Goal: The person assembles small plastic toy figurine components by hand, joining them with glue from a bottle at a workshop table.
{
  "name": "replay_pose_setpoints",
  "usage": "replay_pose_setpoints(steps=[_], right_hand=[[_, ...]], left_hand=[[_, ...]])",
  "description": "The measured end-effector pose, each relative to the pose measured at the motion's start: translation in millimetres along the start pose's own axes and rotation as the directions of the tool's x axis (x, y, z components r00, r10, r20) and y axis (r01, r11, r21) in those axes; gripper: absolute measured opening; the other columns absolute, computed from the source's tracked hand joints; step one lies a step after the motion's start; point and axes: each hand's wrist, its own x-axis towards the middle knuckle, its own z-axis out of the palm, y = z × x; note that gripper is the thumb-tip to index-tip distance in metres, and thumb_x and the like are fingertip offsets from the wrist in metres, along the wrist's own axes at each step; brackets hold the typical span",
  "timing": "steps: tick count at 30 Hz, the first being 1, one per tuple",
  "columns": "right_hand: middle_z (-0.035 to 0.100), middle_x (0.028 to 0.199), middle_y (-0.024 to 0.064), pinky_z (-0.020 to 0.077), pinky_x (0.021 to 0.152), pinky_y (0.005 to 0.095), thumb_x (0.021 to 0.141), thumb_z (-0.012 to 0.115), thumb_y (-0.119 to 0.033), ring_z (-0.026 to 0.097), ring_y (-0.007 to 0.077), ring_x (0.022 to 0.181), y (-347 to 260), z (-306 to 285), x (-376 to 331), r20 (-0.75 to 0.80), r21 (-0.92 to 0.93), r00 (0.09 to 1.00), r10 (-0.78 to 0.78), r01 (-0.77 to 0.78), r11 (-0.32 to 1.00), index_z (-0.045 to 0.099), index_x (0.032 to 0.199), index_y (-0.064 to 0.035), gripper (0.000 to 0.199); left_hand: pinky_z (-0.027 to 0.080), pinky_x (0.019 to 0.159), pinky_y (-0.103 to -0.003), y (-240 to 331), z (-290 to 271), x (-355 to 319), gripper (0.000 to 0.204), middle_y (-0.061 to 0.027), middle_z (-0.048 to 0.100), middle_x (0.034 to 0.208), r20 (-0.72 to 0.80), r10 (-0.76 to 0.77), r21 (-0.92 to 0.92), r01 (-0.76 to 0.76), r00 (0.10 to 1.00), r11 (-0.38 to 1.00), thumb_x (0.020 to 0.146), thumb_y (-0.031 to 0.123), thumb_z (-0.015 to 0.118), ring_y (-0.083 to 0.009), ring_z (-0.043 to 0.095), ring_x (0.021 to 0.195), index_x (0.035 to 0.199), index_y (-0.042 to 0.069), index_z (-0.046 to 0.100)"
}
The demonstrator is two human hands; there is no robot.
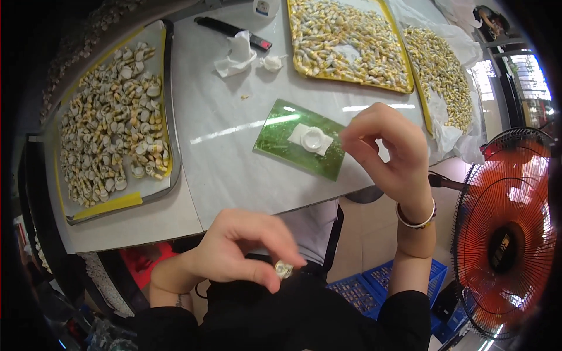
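Note:
My left hand (249,248), low in front of my body, pinches a small whitish-gold piece (283,269) between thumb and fingertips. My right hand (389,149) is raised by the right edge of a shiny green plate (275,137). Its thumb and fingertips are pressed together; anything between them is too small or hidden to make out. On the green plate a small round white dish (314,139) sits on a white patch (298,133).
Left stands a tray (170,117) of pale, gold-tinged pieces. Behind are a yellow-edged tray (363,86) of similar pieces, a black bar-shaped tool (225,27) and crumpled tissue (237,58). An orange fan (503,234) stands right, near blue crates (360,292).

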Motion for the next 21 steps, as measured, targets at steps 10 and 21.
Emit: replay_pose_setpoints(steps=[10, 21], right_hand=[[0.059, 0.078, 0.0073, 0.0458, 0.058, 0.0251, 0.069, 0.058, 0.008, 0.056, 0.0158, 0.062, 1.6, 21.7, -14.8, -0.196, -0.037, 0.98, 0.044, -0.052, 0.998, 0.062, 0.091, -0.0021, 0.025], [0.059, 0.074, 0.0082, 0.0457, 0.06, 0.0305, 0.068, 0.065, 0.005, 0.057, 0.0237, 0.069, -5.2, 24.7, -2.2, 0.057, -0.436, 0.988, -0.146, 0.156, 0.886, 0.06, 0.08, -0.0011, 0.014]], left_hand=[[0.052, 0.064, -0.026, -11.8, 16.8, 20.7, 0.037, -0.0164, 0.06, 0.092, -0.455, 0.029, -0.304, -0.186, 0.89, 0.934, 0.072, 0.023, 0.076, -0.018, 0.062, 0.073, 0.094, 0.001, 0.057], [0.051, 0.061, -0.025, -7.8, 11.1, 14.8, 0.035, -0.0165, 0.059, 0.095, -0.334, -0.09, -0.467, -0.082, 0.938, 0.881, 0.078, 0.026, 0.07, -0.0174, 0.06, 0.073, 0.098, 0.003, 0.055]])
